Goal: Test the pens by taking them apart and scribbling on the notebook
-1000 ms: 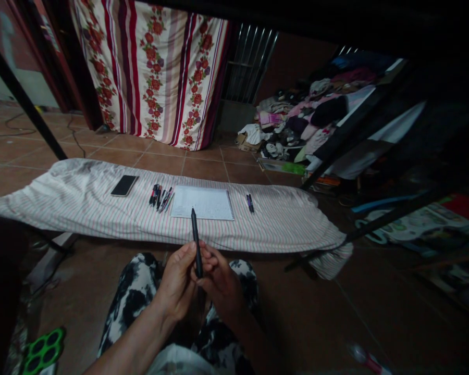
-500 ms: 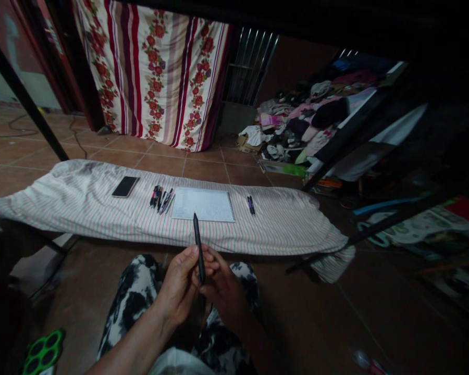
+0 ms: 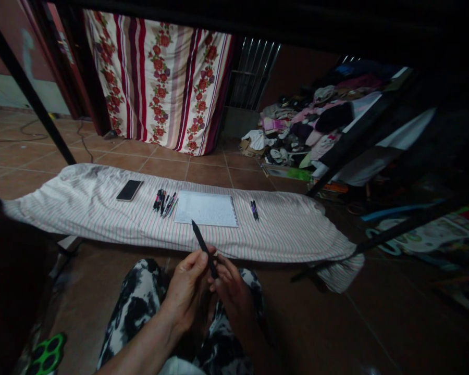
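A black pen [image 3: 201, 240] is held over my lap, its tip slanting up and left toward the notebook. My left hand [image 3: 185, 284] is closed on it, the thumb pressed along its barrel. Around the pen's rear end curl the fingers of my right hand [image 3: 233, 291], in shadow and partly hidden. Just beyond the tip lies a spiral notebook [image 3: 207, 205] with a white page showing, its coil on the right. Several pens [image 3: 164, 203] are bunched at the notebook's left, and two more pens [image 3: 254, 210] lie to its right.
A striped cloth [image 3: 281, 234] covers the low surface in front of me. A dark-screened phone [image 3: 130, 190] rests on its left part. Dark bars rise at both sides. Behind are a floral curtain [image 3: 168, 88] and a clothes pile [image 3: 305, 125]; a green object [image 3: 49, 354] is at lower left.
The pen's rear end has swung right, so it leans more to the left. Both hands have shifted slightly right, and the whole view has moved a little.
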The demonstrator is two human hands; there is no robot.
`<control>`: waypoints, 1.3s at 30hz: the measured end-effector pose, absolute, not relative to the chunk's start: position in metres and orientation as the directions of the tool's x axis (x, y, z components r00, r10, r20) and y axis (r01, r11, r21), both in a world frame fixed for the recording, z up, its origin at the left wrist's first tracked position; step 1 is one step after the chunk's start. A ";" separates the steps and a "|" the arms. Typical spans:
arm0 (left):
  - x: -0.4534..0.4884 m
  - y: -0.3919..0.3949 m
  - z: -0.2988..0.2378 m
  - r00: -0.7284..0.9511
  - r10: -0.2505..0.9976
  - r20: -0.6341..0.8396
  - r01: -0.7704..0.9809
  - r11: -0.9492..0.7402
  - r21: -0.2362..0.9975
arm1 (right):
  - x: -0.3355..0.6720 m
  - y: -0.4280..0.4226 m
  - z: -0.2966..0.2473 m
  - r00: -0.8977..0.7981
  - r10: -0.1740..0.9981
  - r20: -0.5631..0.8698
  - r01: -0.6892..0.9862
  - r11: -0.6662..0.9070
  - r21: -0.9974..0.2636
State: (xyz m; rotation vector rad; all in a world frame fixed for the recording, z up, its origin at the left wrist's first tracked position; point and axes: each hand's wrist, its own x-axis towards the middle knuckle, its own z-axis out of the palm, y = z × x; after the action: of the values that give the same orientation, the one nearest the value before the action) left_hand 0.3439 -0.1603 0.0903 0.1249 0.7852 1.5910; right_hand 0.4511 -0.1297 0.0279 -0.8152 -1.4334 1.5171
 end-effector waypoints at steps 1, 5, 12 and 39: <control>0.345 -0.160 0.090 -0.199 0.910 -0.364 -0.831 0.040 0.555 | 0.452 -0.129 0.028 -0.392 0.915 0.093 -0.143 0.039 -0.989; 0.347 -0.158 0.088 -0.229 0.895 -0.383 -0.808 0.044 0.588 | 0.455 -0.128 0.026 -0.360 0.928 0.095 -0.117 0.056 -0.992; 0.350 -0.152 0.082 -0.264 0.866 -0.424 -0.790 0.058 0.610 | 0.461 -0.125 0.022 -0.392 0.917 0.068 -0.094 0.034 -0.995; 0.367 -0.112 0.075 0.062 0.913 -0.404 -0.816 0.279 0.506 | 0.460 -0.079 0.042 0.058 0.998 -0.032 -0.037 -0.030 -0.999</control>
State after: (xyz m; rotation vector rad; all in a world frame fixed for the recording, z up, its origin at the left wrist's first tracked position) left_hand 0.3667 -0.1119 0.0754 0.1582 0.7446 1.3151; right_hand 0.4598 -0.0792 0.0421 -1.2324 -1.1253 1.2052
